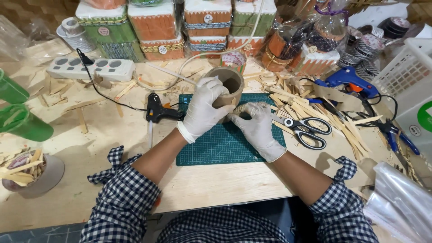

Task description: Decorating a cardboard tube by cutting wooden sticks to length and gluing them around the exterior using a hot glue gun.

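A brown cardboard cylinder [233,80], open at the top, stands at the far edge of a green cutting mat [225,146]. My left hand [203,108], in a white glove, wraps around the cylinder's left side. My right hand [257,128], also gloved, presses a braided rope trim [243,109] against the cylinder's lower front. Both sleeves are blue-and-white checked.
A black glue gun [157,110] lies left of the mat, scissors [305,130] and a pile of flat wooden sticks [315,108] to the right. A blue glue gun [348,81], a white power strip [90,68], decorated boxes [153,27], a white basket [407,76] and green cups [20,121] ring the table.
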